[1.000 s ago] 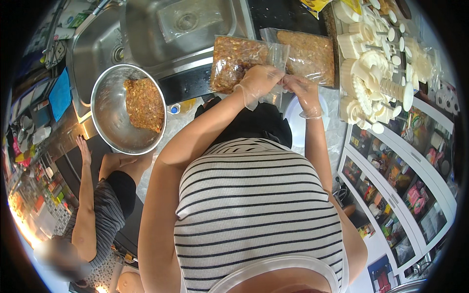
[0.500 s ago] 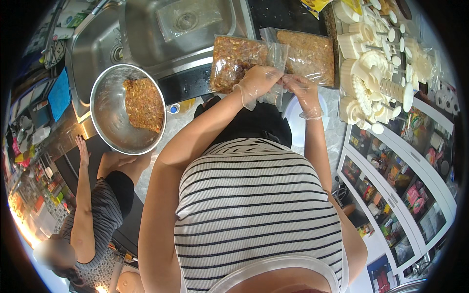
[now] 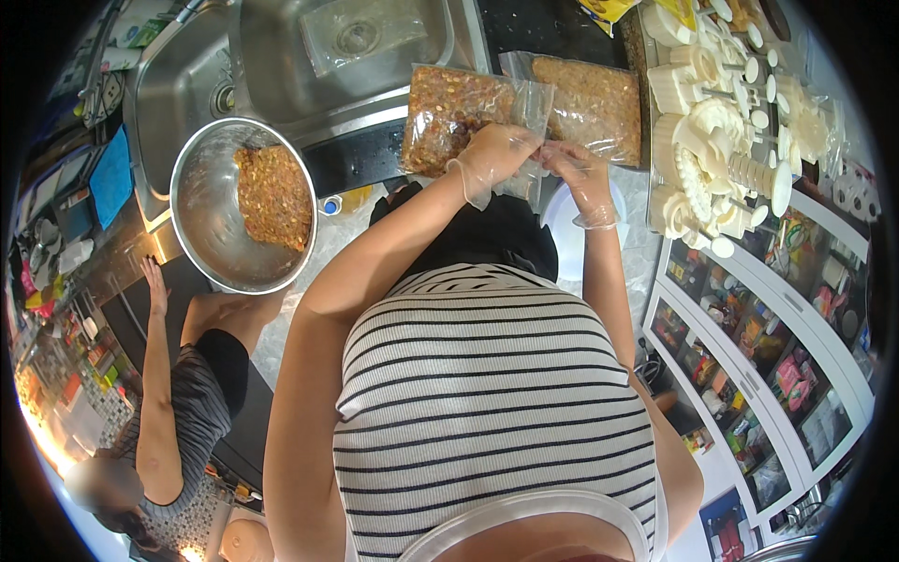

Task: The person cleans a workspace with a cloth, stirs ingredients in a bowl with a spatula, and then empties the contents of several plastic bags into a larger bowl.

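A clear plastic bag (image 3: 449,108) filled with a flat slab of brown, nutty mixture lies at the counter's front edge. My left hand (image 3: 501,152), in a clear disposable glove, lies across the bag with its fingers closed at the bag's right-hand edge. Beside it my right hand (image 3: 578,171), gloved too, pinches the same edge near the lower corner. The fingertips of both hands almost meet there. Just right of them rests a second filled bag (image 3: 590,108), flat on the dark counter.
On the left stands a steel bowl (image 3: 201,215) holding a block of the mixture (image 3: 273,197). Behind is a double sink (image 3: 272,56). Cream plastic moulds (image 3: 702,140) crowd the right side. A white round lid or tub (image 3: 562,234) sits below. Another person (image 3: 187,403) is at lower left.
My hands stay nearly in place at the bag's edge, with only a slight shift. The other person's arm and body have moved slightly left.
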{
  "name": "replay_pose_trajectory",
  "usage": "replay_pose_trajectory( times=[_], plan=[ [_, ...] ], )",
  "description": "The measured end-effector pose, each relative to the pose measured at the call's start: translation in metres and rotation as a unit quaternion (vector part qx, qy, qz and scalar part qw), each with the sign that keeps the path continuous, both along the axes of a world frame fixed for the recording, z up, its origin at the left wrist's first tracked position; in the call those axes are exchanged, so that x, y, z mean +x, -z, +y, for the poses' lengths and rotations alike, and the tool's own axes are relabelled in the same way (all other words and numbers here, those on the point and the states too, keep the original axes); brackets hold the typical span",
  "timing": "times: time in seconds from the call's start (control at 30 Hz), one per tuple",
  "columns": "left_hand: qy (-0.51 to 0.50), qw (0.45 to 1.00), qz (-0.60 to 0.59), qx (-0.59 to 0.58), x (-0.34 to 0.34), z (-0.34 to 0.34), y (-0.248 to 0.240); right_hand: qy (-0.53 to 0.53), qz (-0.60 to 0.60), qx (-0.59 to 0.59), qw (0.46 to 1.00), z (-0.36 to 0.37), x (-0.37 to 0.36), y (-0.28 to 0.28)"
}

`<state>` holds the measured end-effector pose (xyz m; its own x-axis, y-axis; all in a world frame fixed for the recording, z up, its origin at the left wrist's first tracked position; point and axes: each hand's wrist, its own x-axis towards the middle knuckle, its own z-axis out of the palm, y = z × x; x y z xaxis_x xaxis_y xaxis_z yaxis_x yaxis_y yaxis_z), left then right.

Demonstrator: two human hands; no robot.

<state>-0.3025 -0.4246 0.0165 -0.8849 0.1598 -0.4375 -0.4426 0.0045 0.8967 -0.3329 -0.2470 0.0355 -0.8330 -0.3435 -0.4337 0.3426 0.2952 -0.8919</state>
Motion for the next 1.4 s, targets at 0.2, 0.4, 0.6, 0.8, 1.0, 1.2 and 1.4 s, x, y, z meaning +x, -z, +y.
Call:
replay_pose_trajectory(
  times=[0.2, 0.4, 0.6, 0.8, 1.0, 1.2, 1.4],
  plan=[
    [-0.003, 1.0, -0.017, -0.014, 0.0, 0.0, 0.0, -0.002, 0.008, -0.005, 1.0, -0.003, 0.002, -0.001],
    [-0.006, 1.0, -0.016, -0.002, 0.0, -0.001, -0.001, -0.009, -0.018, -0.026, 0.999, -0.002, 0.001, -0.002],
    [0.003, 1.0, 0.001, 0.029, 0.0, 0.0, -0.008, 0.002, -0.001, 0.018, 1.0, 0.001, 0.001, -0.002],
    [0.004, 1.0, -0.004, -0.026, 0.001, 0.002, 0.001, -0.025, 0.09, 0.078, 0.993, -0.001, 0.003, 0.006],
    [0.06, 0.971, 0.104, -0.205, -0.009, 0.01, 0.023, -0.052, 0.167, 0.152, 0.973, -0.011, 0.01, -0.01],
    [0.095, 0.958, 0.092, -0.254, -0.012, 0.008, 0.001, -0.109, 0.215, 0.225, 0.944, -0.021, 0.008, -0.029],
    [0.15, 0.951, 0.016, -0.269, -0.019, 0.004, -0.03, -0.182, 0.288, 0.341, 0.876, -0.03, 0.006, -0.04]
  ],
)
